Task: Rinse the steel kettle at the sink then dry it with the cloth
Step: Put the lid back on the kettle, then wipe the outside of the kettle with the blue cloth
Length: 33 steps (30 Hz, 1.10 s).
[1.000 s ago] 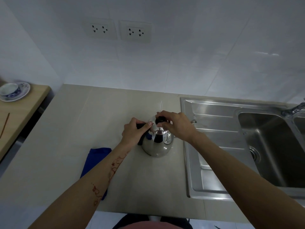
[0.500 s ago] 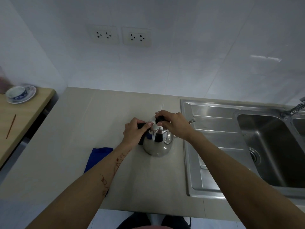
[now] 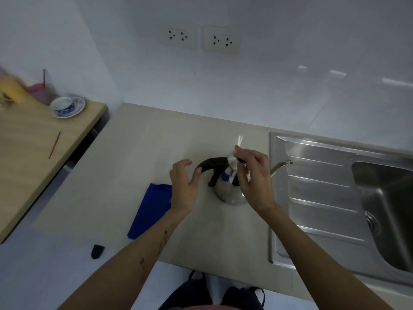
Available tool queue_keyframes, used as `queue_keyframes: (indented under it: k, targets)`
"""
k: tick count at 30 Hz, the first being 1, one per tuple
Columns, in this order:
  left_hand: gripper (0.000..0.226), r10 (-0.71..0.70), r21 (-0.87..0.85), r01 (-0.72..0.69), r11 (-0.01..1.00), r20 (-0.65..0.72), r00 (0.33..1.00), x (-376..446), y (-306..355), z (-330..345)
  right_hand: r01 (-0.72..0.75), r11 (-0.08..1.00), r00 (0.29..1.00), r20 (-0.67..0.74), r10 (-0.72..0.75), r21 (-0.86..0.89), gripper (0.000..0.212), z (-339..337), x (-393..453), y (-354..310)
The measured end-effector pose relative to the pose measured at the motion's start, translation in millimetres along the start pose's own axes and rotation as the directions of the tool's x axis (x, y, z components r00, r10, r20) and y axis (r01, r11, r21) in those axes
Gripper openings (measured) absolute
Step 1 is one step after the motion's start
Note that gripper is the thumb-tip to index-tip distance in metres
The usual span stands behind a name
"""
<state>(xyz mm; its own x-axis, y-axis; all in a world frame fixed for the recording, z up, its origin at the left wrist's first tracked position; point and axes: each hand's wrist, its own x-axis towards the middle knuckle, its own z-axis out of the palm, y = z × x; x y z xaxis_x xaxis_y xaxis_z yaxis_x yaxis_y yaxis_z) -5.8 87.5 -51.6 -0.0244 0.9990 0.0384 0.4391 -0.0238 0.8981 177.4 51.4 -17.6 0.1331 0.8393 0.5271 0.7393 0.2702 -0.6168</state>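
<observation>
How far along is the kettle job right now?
Barely begun. The right hand is lifting the lid off the kettle, which stands on the counter; the left hand is open by the handle. Rinsing at the sink and drying with the cloth remain.

Dim, cool bluish light; soft glare streaks lie on the wall tiles (image 3: 335, 73) at upper right and on the sink's (image 3: 312, 157) ribbed steel. The wide lens bows the counter edge (image 3: 223, 271). Motion blur smears the right hand (image 3: 254, 175) and objects at far left.
</observation>
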Motion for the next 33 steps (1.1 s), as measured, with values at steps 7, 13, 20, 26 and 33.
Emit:
queue_keyframes:
  k: [7, 13, 20, 26, 33]
  targets:
    - [0.039, -0.350, 0.434, 0.395, 0.810, -0.182, 0.919, -30.0, -111.7, -64.3, 0.269, 0.963, 0.898, 0.361, -0.254, 0.007, 0.025, 49.6, -37.6, -16.5]
    - [0.052, -0.506, 0.602, 0.461, 0.651, -0.108, 0.856, -30.0, -131.9, -84.0, 0.062, 0.998, 0.756, 0.653, -0.049, 0.002, 0.029, 89.6, -57.4, -17.8]
    - [0.011, -0.353, 0.292, 0.283, 0.914, 0.226, 0.908, -26.3, -120.5, -94.0, -0.279, 0.956, 0.568, 0.787, 0.240, -0.091, 0.033, 112.4, -57.4, -35.2]
    - [0.020, -0.352, -0.127, 0.387, 0.913, 0.234, 0.906, -39.0, -79.2, -88.3, -0.635, 0.760, 0.424, 0.762, 0.490, -0.136, 0.050, 100.8, -47.7, -51.6]
    - [0.027, -0.221, -0.447, 0.376, 0.812, 0.361, 0.906, -38.0, -31.7, -79.2, -0.880, 0.384, 0.446, 0.765, 0.464, 0.280, 0.045, 58.4, -31.7, -52.2]
